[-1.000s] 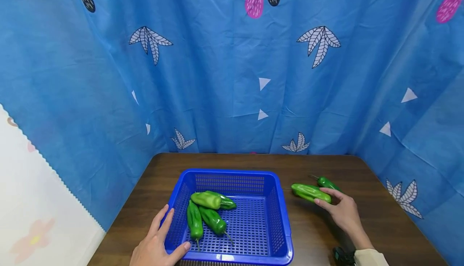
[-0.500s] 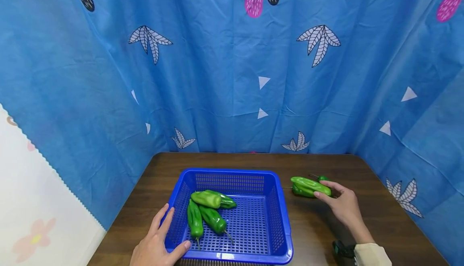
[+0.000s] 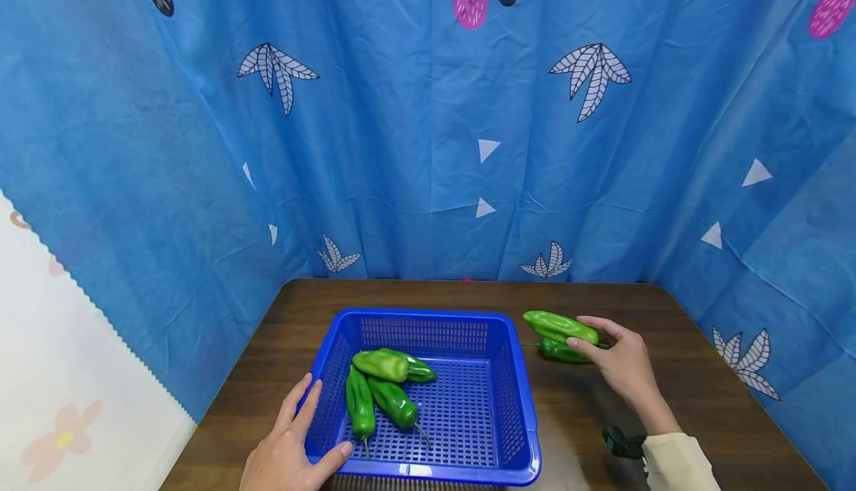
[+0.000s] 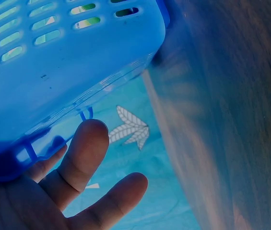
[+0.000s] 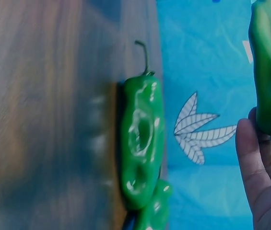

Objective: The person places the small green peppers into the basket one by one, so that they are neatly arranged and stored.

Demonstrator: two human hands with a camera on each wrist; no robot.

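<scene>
My right hand (image 3: 620,365) pinches a light green pepper (image 3: 558,325) between thumb and fingers, raised above the table right of the blue basket. Its stem hangs toward the palm in the right wrist view. Below it lies a darker green pepper (image 3: 562,351) on the table, and part of another pepper (image 5: 157,208) shows beside that one. My left hand (image 3: 282,443) rests at the near left corner of the basket (image 3: 428,472), thumb over the front rim and fingers fairly straight along the left side. Several green peppers (image 3: 394,405) lie in the basket's left half.
The basket stands on a dark wooden table (image 3: 568,431). A blue patterned curtain (image 3: 428,142) surrounds the table's back and sides. White cloth (image 3: 67,372) hangs at the left. A dark band (image 3: 623,444) is on my right wrist.
My right hand has lifted the light green pepper off the table and moved it slightly left, uncovering the darker pepper below. The left hand and the basket have stayed in place.
</scene>
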